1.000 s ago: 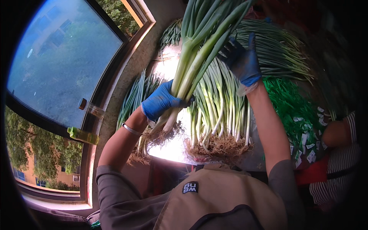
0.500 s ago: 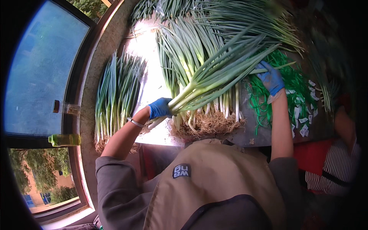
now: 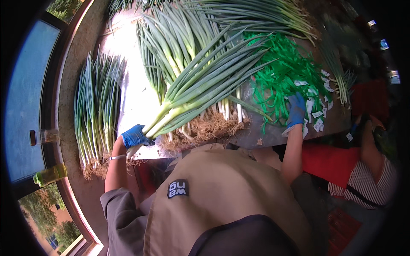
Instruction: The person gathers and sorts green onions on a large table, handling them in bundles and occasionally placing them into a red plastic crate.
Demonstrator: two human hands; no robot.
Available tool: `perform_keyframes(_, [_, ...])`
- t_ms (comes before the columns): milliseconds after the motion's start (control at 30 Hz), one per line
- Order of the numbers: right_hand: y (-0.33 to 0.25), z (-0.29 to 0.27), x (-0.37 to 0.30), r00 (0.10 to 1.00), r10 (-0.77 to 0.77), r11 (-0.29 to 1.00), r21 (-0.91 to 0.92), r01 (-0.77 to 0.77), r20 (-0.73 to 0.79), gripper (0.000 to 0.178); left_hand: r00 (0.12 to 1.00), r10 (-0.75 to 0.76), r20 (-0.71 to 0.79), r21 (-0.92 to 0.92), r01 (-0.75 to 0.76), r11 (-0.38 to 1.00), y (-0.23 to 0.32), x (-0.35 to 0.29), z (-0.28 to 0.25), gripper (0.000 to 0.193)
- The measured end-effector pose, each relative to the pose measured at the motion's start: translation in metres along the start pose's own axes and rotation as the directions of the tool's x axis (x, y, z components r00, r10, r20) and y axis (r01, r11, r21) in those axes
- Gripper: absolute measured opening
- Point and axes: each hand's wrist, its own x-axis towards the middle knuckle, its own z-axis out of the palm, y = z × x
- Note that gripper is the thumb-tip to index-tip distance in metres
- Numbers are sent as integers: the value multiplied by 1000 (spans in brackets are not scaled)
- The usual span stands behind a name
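Observation:
My left hand (image 3: 137, 136), in a blue glove, is closed round the pale stems of a bunch of green onions (image 3: 183, 100). Its long leaves fan out up and to the right, over more green onions (image 3: 175, 47) lying on the table with their brown roots (image 3: 209, 128) toward me. My right hand (image 3: 296, 110), also blue-gloved, is at the near side of a pile of green ties (image 3: 277, 64) with white tags (image 3: 317, 114). Its fingers reach out among the ties and tags; I see nothing clearly held in them.
Another stack of green onions (image 3: 96, 115) lies at the left beside the window ledge. More lie across the far side (image 3: 265, 17). A yellow-green bottle (image 3: 50, 175) and a clear container (image 3: 45, 136) are by the window. Another person in a striped garment (image 3: 371, 179) is at the right.
My left hand has shifted left and nearer with the onion bunch. My right hand has left the leaf tips and come down to the tagged ends of the ties. The view has turned.

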Motion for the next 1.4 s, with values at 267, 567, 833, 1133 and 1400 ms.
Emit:
perform_keyframes(267, [-9,77,-47,836,-67,914,-303,270,544,18,975,117,190,-313,-52,948,-38,10,2,31])
perform_keyframes(567, [30,154,-97,573,-68,580,-435,689,817,17,946,186,265,-514,-24,858,-5,-11,-16,48])
perform_keyframes(833, [-44,97,-71,469,71,608,-411,679,880,15,971,124,205,-523,2,852,-18,-5,-18,36])
perform_keyframes(1133, [-49,142,-116,462,79,644,-399,653,884,14,992,121,-44,3,-121,993,-15,-4,-13,41])
perform_keyframes(1400, [8,231,-195,174,-53,6,-174,985,983,8,991,70,-110,12,-69,998,5,-22,-12,41])
